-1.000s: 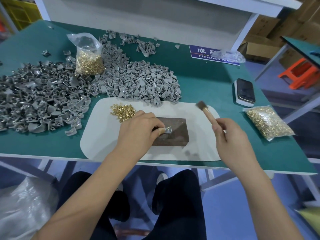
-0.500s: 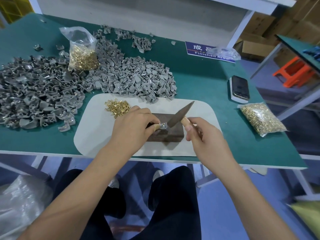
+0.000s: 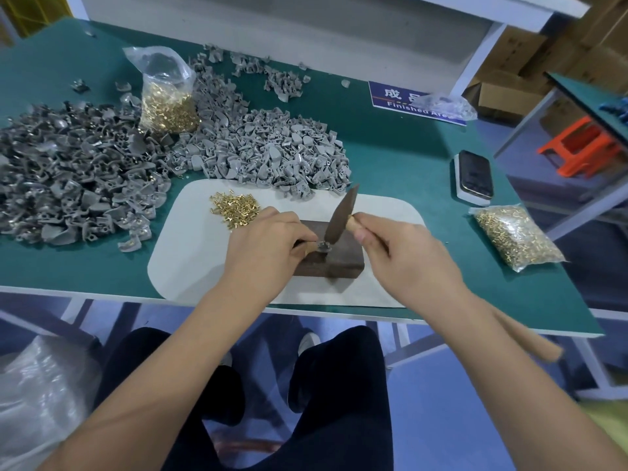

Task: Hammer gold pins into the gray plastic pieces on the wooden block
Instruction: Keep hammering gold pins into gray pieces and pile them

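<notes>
Fingers of left hand (image 3: 268,246) pinching gray plastic piece (image 3: 322,247) steady on wooden block (image 3: 331,258), right hand (image 3: 404,256) gripping hammer (image 3: 339,217), head down on pin, for controlled strike.

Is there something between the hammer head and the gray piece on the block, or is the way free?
Nothing visible blocks it. The hammer head is right above the gray piece on the block. The left hand pinches the piece from its left side, fingertips close to the strike point.

Green table (image 3: 390,158) — white mat (image 3: 190,266), gray pieces (image 3: 85,171), pin bags (image 3: 516,236), phone (image 3: 474,176).
</notes>
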A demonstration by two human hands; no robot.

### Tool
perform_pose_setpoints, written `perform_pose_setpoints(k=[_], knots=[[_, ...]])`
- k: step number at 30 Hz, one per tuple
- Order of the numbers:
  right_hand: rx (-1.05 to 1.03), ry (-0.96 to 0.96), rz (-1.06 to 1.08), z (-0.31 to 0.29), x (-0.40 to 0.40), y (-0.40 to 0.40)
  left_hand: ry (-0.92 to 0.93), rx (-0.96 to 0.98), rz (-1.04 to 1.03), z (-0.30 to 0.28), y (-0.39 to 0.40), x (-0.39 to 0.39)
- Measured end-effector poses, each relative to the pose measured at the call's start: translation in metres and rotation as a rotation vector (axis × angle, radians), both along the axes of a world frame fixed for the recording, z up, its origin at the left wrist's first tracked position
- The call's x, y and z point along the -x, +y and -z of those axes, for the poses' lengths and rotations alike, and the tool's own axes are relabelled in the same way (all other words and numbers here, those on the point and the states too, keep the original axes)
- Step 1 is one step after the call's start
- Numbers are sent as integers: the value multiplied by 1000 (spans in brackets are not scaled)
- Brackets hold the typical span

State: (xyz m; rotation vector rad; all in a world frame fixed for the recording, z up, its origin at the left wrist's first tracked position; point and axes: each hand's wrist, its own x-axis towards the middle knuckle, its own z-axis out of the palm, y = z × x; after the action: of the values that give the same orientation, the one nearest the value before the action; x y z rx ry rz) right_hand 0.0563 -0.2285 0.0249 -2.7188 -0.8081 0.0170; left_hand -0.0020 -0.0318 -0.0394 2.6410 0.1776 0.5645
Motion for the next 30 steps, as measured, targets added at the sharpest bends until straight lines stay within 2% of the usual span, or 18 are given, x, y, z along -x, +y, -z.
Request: perform_pose_setpoints(k=[4, 6, 8, 10, 12, 14, 17, 19, 22, 23, 25, 27, 30], knots=[[-250, -162, 6, -10, -5, -4, -1, -13, 3, 2, 2, 0], [-208, -112, -14, -3, 1, 0, -8, -9, -2, 3, 2, 0], [-59, 4, -21, 7, 7, 2, -11, 0, -5, 2, 1, -1], [2, -48, -2, 6, 3, -1, -8, -9, 2, 1, 1, -1], [-99, -140, 30, 0, 2, -4, -12, -23, 3, 1, 2, -1], [-239, -129, 47, 2, 6, -3, -26, -20, 1, 3, 3, -1], [-107, 1, -9, 12, 13, -2, -29, -22, -11, 3, 2, 0], [-83, -36, 10, 10, 9, -5, -20, -22, -2, 2, 2, -1], [-271, -97, 67, 12, 12, -5, -3, -8, -9, 2, 2, -1], [-279, -78, 56, 13, 14, -4, -1, -6, -11, 2, 2, -1], [-164, -26, 8, 17, 16, -5, 0, -11, -13, 2, 1, 0], [-122, -83, 37, 15, 10, -10, 5, -13, -13, 1, 1, 0], [-286, -134, 86, 15, 14, -10, 21, 6, -11, 0, 1, 0]])
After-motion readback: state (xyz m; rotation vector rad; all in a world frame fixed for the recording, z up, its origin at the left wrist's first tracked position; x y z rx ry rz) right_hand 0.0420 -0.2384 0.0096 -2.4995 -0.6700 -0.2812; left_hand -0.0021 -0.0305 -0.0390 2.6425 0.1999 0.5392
